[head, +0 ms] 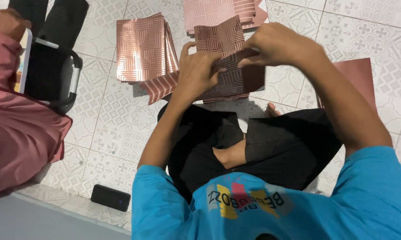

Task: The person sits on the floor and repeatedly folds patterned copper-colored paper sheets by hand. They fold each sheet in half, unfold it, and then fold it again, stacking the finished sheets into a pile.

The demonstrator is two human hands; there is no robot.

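Observation:
I sit cross-legged on a patterned tile floor. Both hands hold one shiny rose-gold patterned paper piece (220,38) just above my knees. My left hand (198,71) pinches its lower left part. My right hand (276,44) grips its right edge, and the fingers of both hands meet at a fold. A low pile of the same patterned sheets (229,84) lies under my hands, partly hidden by them.
Two more stacks of rose-gold sheets lie ahead, one stack (142,46) at left and a farther stack (218,11) at the top. A plain reddish sheet (360,78) lies at right. Another person in pink (13,129) sits at left beside a black bag (49,73). A black phone (110,198) rests on the floor.

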